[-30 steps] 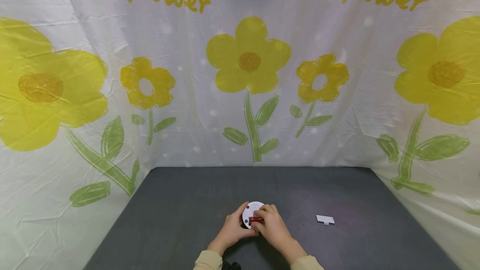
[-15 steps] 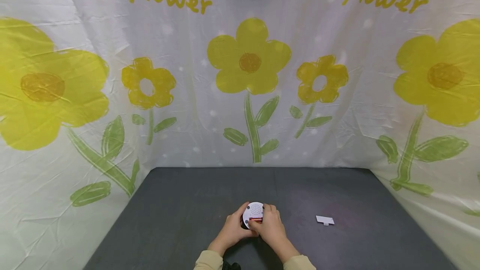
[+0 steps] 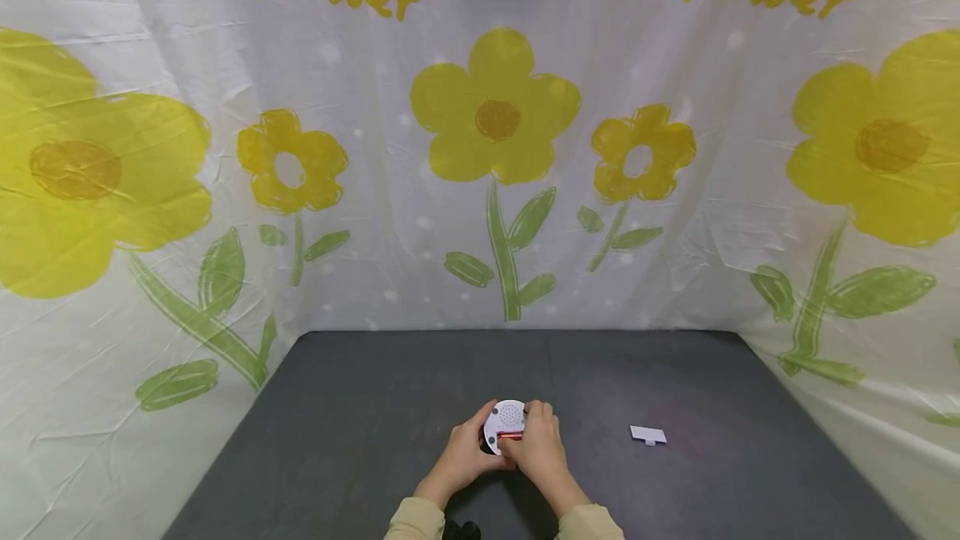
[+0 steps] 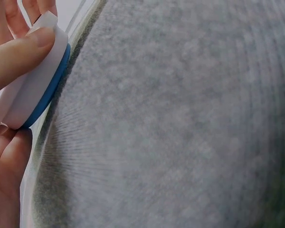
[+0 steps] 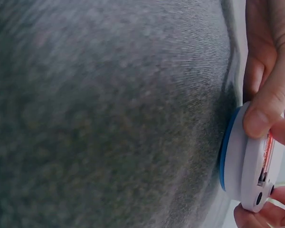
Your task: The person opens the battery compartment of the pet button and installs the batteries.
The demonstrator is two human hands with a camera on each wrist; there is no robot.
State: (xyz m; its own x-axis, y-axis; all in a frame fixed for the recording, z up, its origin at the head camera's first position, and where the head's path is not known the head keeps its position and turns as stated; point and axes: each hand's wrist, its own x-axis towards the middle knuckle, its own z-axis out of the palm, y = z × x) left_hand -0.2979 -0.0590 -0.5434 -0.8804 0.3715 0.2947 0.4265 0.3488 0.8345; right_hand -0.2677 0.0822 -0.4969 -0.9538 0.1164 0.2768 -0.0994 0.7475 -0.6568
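Note:
A round white device [image 3: 504,417] with a grille of small holes and dark round feet stands tilted between the hands; its far side has a blue rim [image 4: 46,97]. My left hand [image 3: 459,458] grips it round the left side, fingers at the far edge and thumb below. A red battery [image 3: 511,435] lies along the slot in the white face, its right end covered. My right hand [image 3: 543,450] curls its fingers over the right edge, and its thumb rests at the battery. In the right wrist view, the red battery [image 5: 267,151] sits partly hidden by fingers.
A small white rectangular cover [image 3: 647,435] with a tab lies on the dark table [image 3: 360,407] to the right of the hands. Behind the table hangs a white curtain [image 3: 390,215] printed with yellow flowers. Something black [image 3: 461,531] shows beside the left sleeve.
The right fingers have let go of the battery and moved to the device's right edge, while the thumb stays at the battery, which sits lower in the slot. The left hand keeps its grip.

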